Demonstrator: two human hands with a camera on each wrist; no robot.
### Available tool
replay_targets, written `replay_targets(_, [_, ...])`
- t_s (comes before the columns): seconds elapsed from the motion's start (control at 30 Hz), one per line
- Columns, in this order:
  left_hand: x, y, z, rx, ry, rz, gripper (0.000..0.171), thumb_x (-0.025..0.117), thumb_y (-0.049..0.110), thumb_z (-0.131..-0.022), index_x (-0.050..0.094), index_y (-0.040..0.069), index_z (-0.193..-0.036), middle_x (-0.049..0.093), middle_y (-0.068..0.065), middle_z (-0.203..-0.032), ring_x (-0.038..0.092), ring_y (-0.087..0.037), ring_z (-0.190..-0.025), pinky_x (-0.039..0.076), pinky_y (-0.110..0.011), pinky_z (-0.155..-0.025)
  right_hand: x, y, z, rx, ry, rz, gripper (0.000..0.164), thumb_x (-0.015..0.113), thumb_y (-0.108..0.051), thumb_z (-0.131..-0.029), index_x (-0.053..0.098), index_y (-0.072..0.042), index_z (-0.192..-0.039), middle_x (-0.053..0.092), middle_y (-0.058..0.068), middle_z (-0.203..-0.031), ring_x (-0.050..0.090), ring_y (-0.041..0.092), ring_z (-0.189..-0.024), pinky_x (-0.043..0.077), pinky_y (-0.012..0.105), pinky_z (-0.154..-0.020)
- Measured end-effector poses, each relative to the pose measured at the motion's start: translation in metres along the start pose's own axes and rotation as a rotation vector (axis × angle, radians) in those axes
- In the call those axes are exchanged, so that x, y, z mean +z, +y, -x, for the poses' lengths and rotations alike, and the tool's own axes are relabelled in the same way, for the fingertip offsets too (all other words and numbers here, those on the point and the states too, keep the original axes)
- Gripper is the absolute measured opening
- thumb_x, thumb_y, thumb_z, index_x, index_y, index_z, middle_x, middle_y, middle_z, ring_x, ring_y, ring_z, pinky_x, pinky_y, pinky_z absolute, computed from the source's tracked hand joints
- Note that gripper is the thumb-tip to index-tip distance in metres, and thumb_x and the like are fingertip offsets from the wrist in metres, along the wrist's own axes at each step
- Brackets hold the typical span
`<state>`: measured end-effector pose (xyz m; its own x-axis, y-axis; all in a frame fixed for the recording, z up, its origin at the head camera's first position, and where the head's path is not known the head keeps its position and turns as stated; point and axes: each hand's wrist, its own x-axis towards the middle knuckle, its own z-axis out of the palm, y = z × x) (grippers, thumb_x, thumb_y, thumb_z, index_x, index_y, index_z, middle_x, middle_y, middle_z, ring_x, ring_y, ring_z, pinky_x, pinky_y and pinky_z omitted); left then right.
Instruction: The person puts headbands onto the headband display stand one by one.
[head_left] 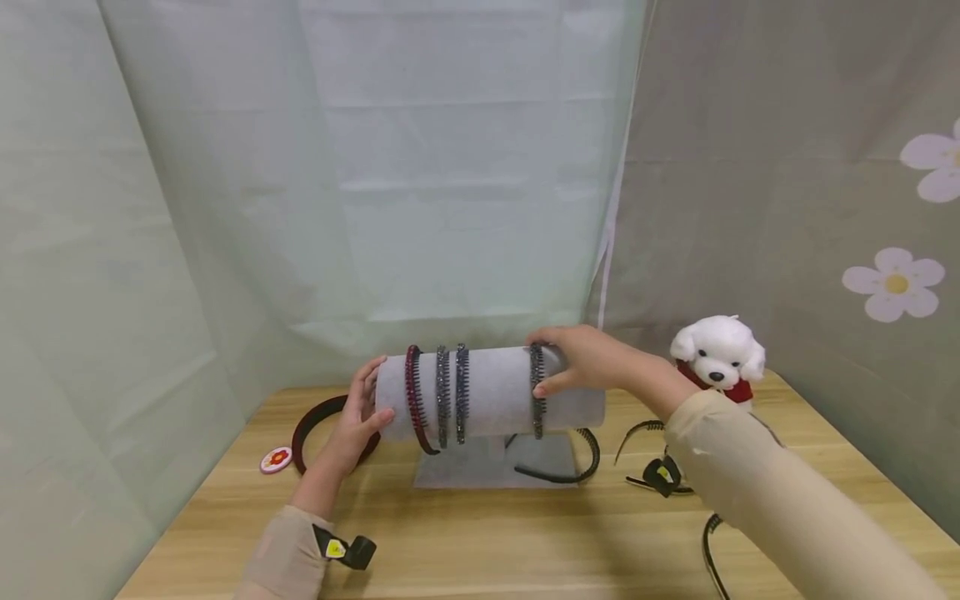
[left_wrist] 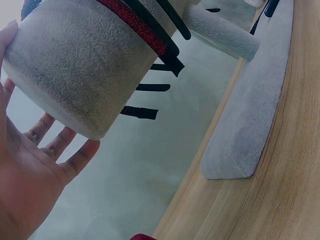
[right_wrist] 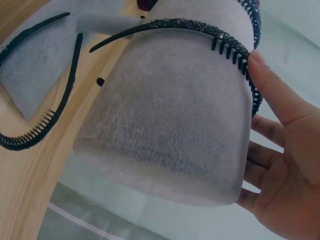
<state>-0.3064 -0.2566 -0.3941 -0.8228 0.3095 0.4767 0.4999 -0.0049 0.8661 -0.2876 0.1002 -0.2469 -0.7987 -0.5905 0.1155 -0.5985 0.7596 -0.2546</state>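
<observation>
A grey plush headband display stand [head_left: 495, 392] has a horizontal roll on a post and flat base. Its left end is held by my left hand [head_left: 360, 421], with the thumb in front and the fingers behind. Toward the roll's right end, my right hand [head_left: 588, 362] grips a dark glittery toothed headband [right_wrist: 200, 25], its thumb on the band and the other fingers behind the roll. Farther left on the roll sit a red glittery headband [head_left: 414, 392] and two dark sparkly ones, a headband [head_left: 442, 400] and another headband [head_left: 462, 396].
A black toothed headband [head_left: 588, 467] lies on the stand's base at right. More thin headbands lie on the wooden table [head_left: 465, 542] to the right, near a white plush dog [head_left: 720, 350]. At left are a dark red headband [head_left: 303, 429] and a round flower badge [head_left: 276, 459].
</observation>
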Motion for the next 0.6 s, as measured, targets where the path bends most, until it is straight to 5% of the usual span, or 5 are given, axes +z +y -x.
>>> replay_targets(0.6, [-0.002, 0.000, -0.002, 0.036, -0.017, 0.032, 0.066, 0.054, 0.014, -0.096, 0.018, 0.023, -0.151, 0.035, 0.008, -0.141, 0.047, -0.005, -0.113, 0.046, -0.020, -0.086, 0.002, -0.015, -0.017, 0.021, -0.043, -0.040, 0.070, 0.076, -0.043, -0.079, 0.049, -0.014, -0.137, 0.055, 0.010, -0.138, 0.049, 0.030, -0.130, 0.037, 0.046, -0.108])
